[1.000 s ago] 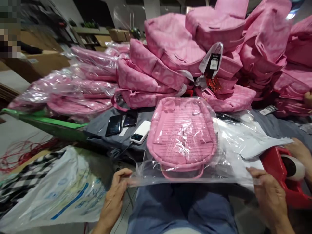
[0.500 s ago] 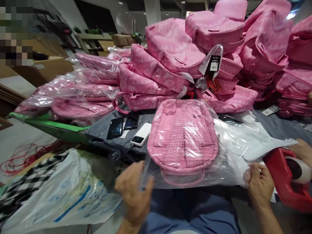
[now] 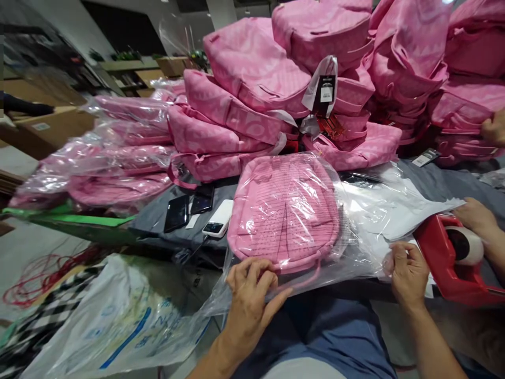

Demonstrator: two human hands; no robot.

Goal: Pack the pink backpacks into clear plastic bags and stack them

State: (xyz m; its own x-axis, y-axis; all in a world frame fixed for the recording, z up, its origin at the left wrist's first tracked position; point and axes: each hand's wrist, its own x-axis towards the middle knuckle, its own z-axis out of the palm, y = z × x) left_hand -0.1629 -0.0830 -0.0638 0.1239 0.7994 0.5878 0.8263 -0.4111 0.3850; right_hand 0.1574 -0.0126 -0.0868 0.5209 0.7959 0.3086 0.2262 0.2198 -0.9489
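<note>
A pink backpack (image 3: 284, 210) lies inside a clear plastic bag (image 3: 357, 266) on the table's near edge. My left hand (image 3: 252, 289) rests at the backpack's bottom end, its bent fingers touching the plastic and the thumb stretched away from them. Some of the bag's loose film hangs out to the left beneath that hand. On the other side, my right hand (image 3: 408, 273) is closed in a pinch on the bag's right corner. Close beside it stands a red tape dispenser (image 3: 437, 252) with a roll of tape (image 3: 475, 246).
Pink backpacks (image 3: 252, 73) are piled behind; plastic-wrapped ones (image 3: 122, 158) lie left. A white power bank (image 3: 219, 218) and two phones (image 3: 176, 213) sit left of the bag. Another person's hand (image 3: 475, 216) is by white sheets (image 3: 410, 216); a further hand (image 3: 495, 128) touches backpacks.
My left hand has moved right and up from beside the bag onto the backpack's bottom end. My right hand keeps its pinch on the corner. The view has shifted a little.
</note>
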